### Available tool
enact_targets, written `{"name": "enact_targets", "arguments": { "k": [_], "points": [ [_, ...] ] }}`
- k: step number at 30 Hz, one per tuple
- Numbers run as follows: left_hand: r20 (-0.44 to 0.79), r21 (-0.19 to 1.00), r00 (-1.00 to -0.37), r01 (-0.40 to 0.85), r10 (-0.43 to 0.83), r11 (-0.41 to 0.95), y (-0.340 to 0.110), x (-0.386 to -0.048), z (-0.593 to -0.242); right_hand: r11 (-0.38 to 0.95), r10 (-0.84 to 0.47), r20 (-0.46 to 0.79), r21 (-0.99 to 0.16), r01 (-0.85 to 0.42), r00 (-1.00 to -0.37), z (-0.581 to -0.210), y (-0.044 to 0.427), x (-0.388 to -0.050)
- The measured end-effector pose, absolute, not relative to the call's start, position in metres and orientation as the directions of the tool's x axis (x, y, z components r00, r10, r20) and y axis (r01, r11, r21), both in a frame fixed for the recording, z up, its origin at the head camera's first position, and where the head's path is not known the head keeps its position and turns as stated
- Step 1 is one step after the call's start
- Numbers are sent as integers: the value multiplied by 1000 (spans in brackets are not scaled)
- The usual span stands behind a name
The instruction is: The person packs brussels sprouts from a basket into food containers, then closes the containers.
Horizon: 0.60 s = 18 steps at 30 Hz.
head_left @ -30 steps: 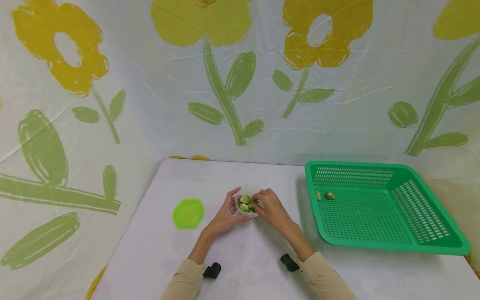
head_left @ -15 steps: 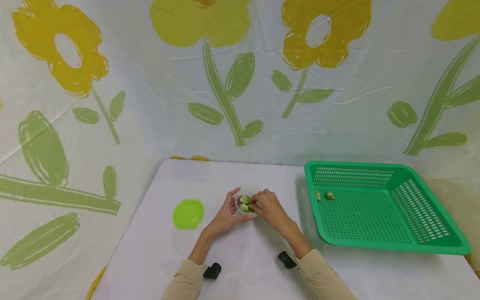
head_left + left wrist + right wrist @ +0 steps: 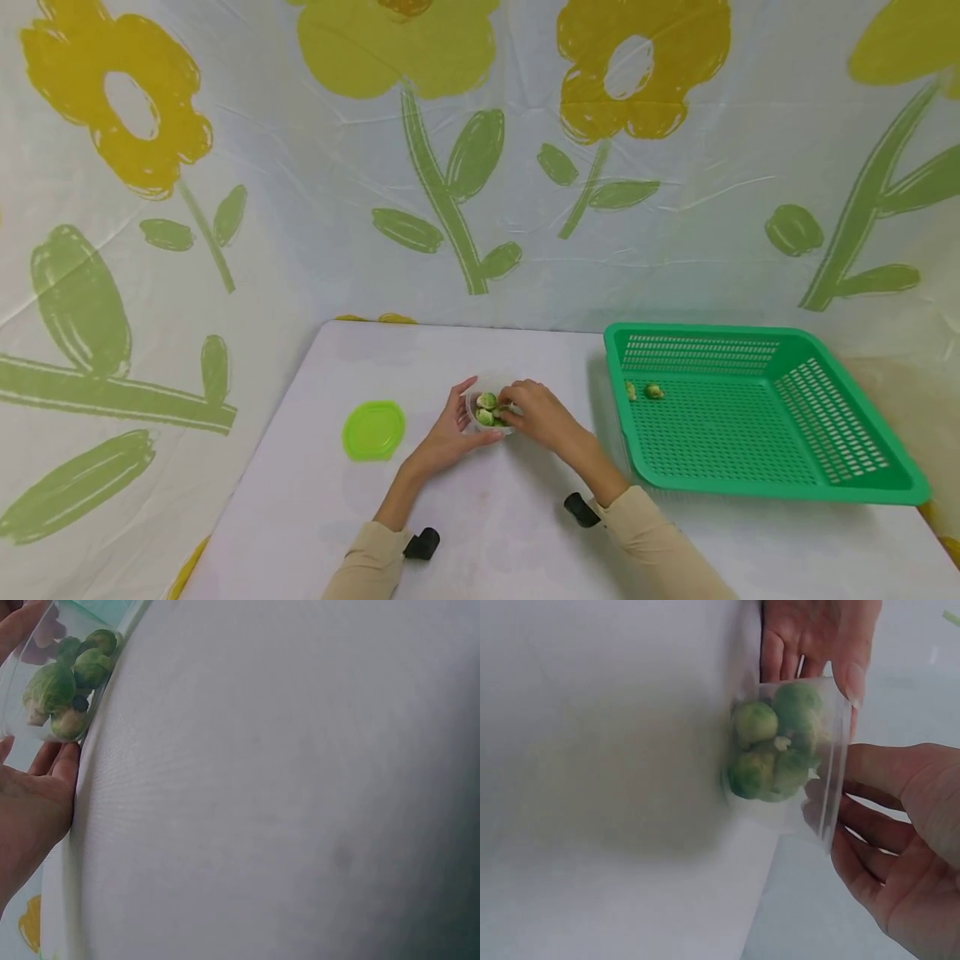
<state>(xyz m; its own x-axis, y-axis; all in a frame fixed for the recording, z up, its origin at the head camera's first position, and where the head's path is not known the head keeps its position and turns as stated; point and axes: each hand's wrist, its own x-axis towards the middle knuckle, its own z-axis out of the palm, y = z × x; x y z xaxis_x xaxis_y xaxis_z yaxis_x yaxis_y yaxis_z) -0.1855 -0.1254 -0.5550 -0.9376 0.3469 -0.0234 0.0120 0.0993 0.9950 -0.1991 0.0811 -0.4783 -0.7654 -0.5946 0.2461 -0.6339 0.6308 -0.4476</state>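
Note:
A clear round container (image 3: 472,406) with several green Brussels sprouts (image 3: 485,416) stands on the table. My left hand (image 3: 444,439) curves around its left side, thumb at the near rim. From the right, my right hand (image 3: 546,418) reaches over the rim, with curled fingertips inside against a sprout, partly hidden. In the right wrist view, sprouts (image 3: 755,722) show through the container wall, fingers of my right hand (image 3: 900,832) inside the rim. The left wrist view shows sprouts (image 3: 92,668) above my left hand (image 3: 34,810).
A lime green lid (image 3: 373,431) lies on the table (image 3: 480,533) to the left. At the right stands a large green basket (image 3: 720,487) holding two small sprout pieces (image 3: 654,391) near its left side. A flower-patterned cloth (image 3: 337,250) hangs behind the table.
The head view has shifted slightly. My right fingers have moved a little within the container; my left hand keeps its hold around it.

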Motion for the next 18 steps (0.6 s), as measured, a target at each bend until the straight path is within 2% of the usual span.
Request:
{"name": "enact_targets", "arguments": {
  "k": [6,14,18],
  "points": [
    [-30,994,-941,7,338,106,-126,-185,-554,606,-622,208,-483,-632,-755,-469,90,-202],
    [-31,993,-941,9,337,115,-127,-185,-555,636,-632,239,-383,-670,-737,-459,107,-201],
    [-26,994,-940,12,339,109,-126,-186,-556,632,-626,274,-371,-681,-730,-450,116,-204]
  ]
}}
